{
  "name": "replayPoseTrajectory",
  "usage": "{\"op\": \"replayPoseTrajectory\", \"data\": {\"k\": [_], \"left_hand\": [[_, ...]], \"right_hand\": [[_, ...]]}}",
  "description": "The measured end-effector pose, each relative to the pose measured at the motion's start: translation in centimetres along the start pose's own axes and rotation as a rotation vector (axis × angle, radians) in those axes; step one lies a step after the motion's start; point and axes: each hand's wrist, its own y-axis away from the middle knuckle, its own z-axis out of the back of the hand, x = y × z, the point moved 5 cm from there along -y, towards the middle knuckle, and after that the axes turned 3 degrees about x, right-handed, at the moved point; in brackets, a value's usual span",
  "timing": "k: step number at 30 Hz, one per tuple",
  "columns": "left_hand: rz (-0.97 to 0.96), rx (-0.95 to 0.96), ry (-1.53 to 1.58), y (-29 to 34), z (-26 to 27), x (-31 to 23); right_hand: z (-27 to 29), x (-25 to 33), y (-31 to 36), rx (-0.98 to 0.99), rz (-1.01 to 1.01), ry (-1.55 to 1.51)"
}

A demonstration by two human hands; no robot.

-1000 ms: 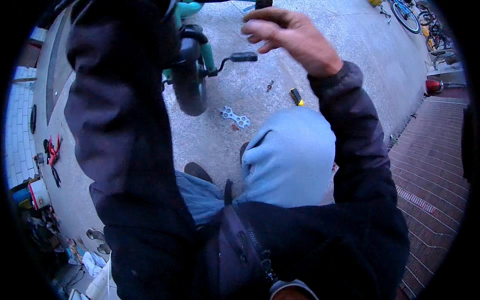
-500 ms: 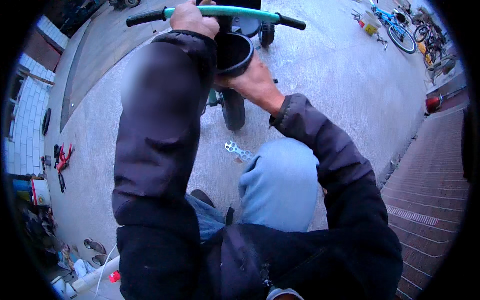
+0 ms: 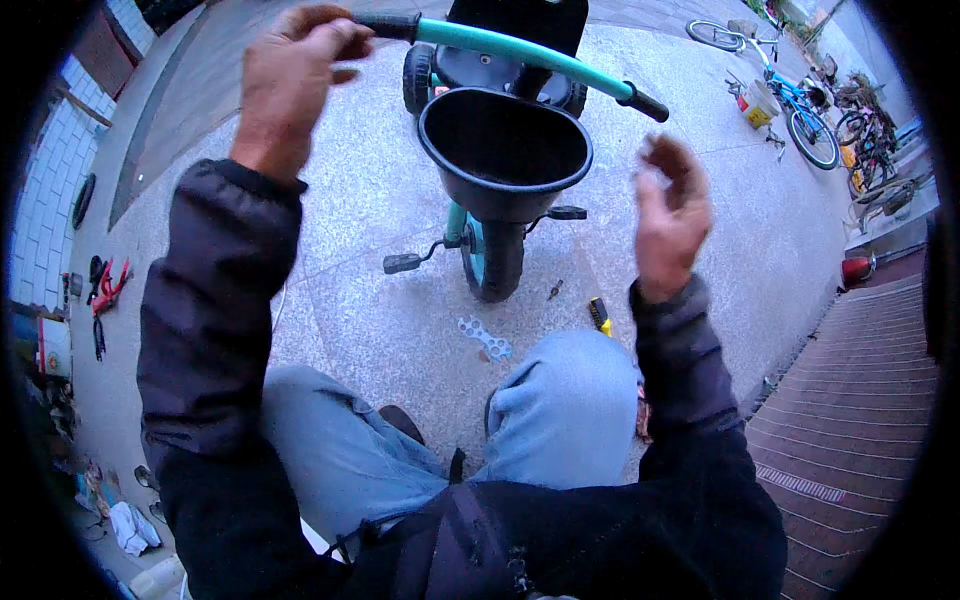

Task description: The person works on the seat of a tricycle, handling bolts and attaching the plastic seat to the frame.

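Note:
A child's tricycle stands facing me, with a teal handlebar point(image 3: 520, 52) across its top. Below the bar hangs a black basket point(image 3: 505, 170), its inside dark. My left hand point(image 3: 290, 85) is raised at the handlebar's left grip point(image 3: 388, 25), fingers apart and loosely bent; whether a fingertip touches the grip I cannot tell. To the right of the basket my right hand point(image 3: 672, 225) is held in the air, open and slightly blurred, below the right grip point(image 3: 645, 104). Under the basket show the front wheel point(image 3: 495, 262) and two pedals, the left pedal point(image 3: 402, 262) lower.
Between my knees and the wheel lies a flat multi-hole wrench point(image 3: 484, 338). A yellow-black tool point(image 3: 600, 316) and a small dark piece point(image 3: 555, 289) are nearby. Bicycles point(image 3: 812, 135) and a bucket point(image 3: 760, 103) stand far right; a red-handled tool point(image 3: 110, 287) lies left.
My left hand has let go of the handlebar near its middle and moved left. My right hand has come off the basket and moved right. The basket and front wheel now show more fully.

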Motion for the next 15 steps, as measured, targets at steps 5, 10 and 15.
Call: {"op": "replayPoseTrajectory", "data": {"k": [5, 10, 15], "left_hand": [[0.106, -0.039, -0.051, -2.4, 2.4, 7.6], [0.428, 0.138, 0.045, 0.5, -1.2, 11.6], [0.606, 0.147, 0.161, 1.9, 0.9, 15.2]], "right_hand": [[-5.7, 7.4, -9.5, 0.303, 0.442, 0.231], [-15.3, 7.1, -13.6, 0.636, 0.328, 0.606], [-19.0, 7.7, -13.1, 0.576, 0.176, 0.830]]}}
